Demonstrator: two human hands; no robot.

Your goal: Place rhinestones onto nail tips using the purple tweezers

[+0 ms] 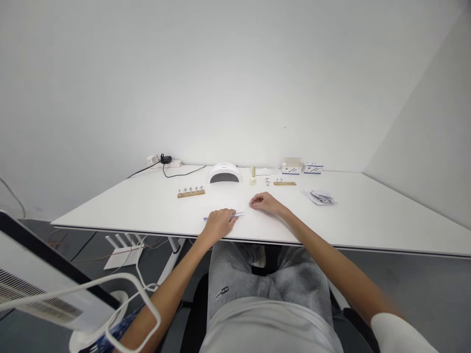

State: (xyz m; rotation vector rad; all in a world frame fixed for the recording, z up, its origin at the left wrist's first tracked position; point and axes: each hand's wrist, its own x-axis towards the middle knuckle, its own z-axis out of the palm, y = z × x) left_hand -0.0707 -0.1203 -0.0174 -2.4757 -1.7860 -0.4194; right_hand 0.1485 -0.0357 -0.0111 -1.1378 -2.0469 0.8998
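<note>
My left hand rests on the white table near its front edge, fingers curled over a thin purple-tipped stick that lies flat and pokes out to the left. My right hand sits a little farther in and to the right, fingers pinched together on something too small to make out. A small pale sheet lies on the table between the two hands.
Farther back stand a white nail lamp, a wooden strip with several metal pegs, a second short strip, a small bottle, white boxes, a pile of packets, and a power strip with cable.
</note>
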